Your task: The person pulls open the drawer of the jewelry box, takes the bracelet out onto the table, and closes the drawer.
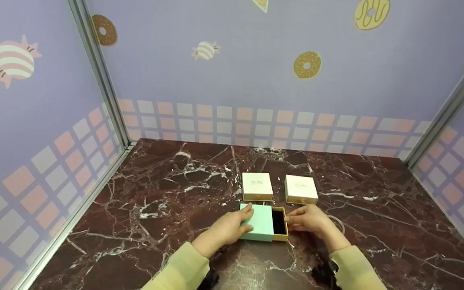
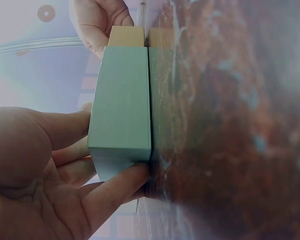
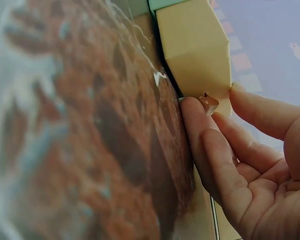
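A mint green box sleeve (image 1: 259, 221) lies on the marble table, with a yellow drawer (image 1: 281, 237) sticking partly out of its right side. Black lining shows inside the drawer. My left hand (image 1: 227, 228) holds the sleeve's left end, thumb and fingers around it; the left wrist view shows the fingers at the green end (image 2: 121, 100). At the drawer's right end, my right hand (image 1: 307, 219) has its fingers on the edge. In the right wrist view, thumb and fingers pinch the yellow drawer end (image 3: 195, 55) beside a small ribbon tab (image 3: 209, 104).
Two white-topped boxes with gold sides, one at the left (image 1: 257, 186) and one at the right (image 1: 301, 188), stand just behind the green box. A pale ring-shaped item (image 1: 338, 224) lies partly behind my right wrist. Patterned panels (image 1: 232, 72) enclose the table's back and sides.
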{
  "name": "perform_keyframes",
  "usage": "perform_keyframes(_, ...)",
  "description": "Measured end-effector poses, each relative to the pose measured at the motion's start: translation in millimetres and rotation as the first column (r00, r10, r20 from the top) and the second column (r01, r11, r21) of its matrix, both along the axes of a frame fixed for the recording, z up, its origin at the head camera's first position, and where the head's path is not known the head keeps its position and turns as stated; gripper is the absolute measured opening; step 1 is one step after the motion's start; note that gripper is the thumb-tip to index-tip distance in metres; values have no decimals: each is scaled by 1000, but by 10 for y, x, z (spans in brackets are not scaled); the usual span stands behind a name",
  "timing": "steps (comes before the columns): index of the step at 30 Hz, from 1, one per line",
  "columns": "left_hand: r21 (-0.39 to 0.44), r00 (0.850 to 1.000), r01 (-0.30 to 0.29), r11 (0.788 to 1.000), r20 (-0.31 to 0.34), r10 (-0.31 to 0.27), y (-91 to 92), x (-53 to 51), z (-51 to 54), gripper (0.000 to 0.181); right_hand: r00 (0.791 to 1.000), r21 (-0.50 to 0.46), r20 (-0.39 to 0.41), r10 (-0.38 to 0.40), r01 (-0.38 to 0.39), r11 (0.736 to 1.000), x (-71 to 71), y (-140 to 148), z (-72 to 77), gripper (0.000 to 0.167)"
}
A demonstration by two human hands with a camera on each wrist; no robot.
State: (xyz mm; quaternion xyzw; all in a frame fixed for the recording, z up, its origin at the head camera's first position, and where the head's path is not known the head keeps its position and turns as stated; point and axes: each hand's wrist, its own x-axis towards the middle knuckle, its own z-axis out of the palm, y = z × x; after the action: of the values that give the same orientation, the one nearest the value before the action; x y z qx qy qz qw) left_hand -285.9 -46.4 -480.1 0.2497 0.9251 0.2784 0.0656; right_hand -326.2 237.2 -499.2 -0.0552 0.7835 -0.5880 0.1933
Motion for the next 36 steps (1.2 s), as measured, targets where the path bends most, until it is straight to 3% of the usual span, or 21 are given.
perform_keyframes(8, 3, 1000, -2, 1000, 25, 2, -4, 25, 18, 58, 1000, -18, 2, -5, 5, 1000, 4, -44, -10, 31)
perform_keyframes(36, -18, 1000, -6, 1000, 5, 6, 8, 13, 13, 59, 999, -38, -40, -16, 14, 999, 61, -208, -26, 32)
